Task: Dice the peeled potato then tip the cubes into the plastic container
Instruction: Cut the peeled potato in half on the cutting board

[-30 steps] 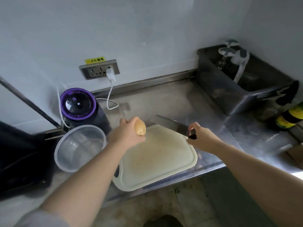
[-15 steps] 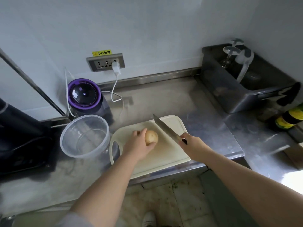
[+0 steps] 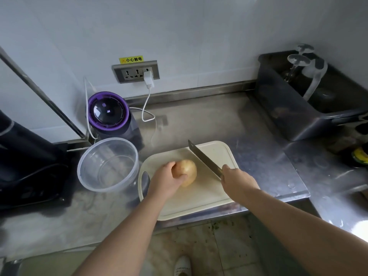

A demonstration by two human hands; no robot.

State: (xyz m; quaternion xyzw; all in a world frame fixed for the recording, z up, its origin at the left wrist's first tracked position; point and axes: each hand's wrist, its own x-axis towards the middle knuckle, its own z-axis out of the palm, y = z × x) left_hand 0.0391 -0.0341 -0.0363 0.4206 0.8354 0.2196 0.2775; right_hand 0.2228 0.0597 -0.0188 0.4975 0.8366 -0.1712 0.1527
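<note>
The peeled potato point(image 3: 188, 170), whole and yellowish, rests on the cream cutting board point(image 3: 209, 198). My left hand point(image 3: 166, 182) grips its left side and pins it to the board. My right hand point(image 3: 238, 181) is shut on the handle of a cleaver point(image 3: 203, 159), whose blade points up and left, just right of the potato and apart from it. The clear round plastic container point(image 3: 108, 164) stands empty to the left of the board, touching its edge.
A purple-topped appliance point(image 3: 108, 112) with a white cable stands behind the container, below a wall socket point(image 3: 136, 71). A dark sink point(image 3: 310, 100) lies at the back right. A black device point(image 3: 25, 162) is at the left. The board overhangs the steel counter's front edge point(image 3: 199, 216).
My left hand has lowered the potato from the air onto the board. My right hand has swung the cleaver in from the board's far side to just right of the potato.
</note>
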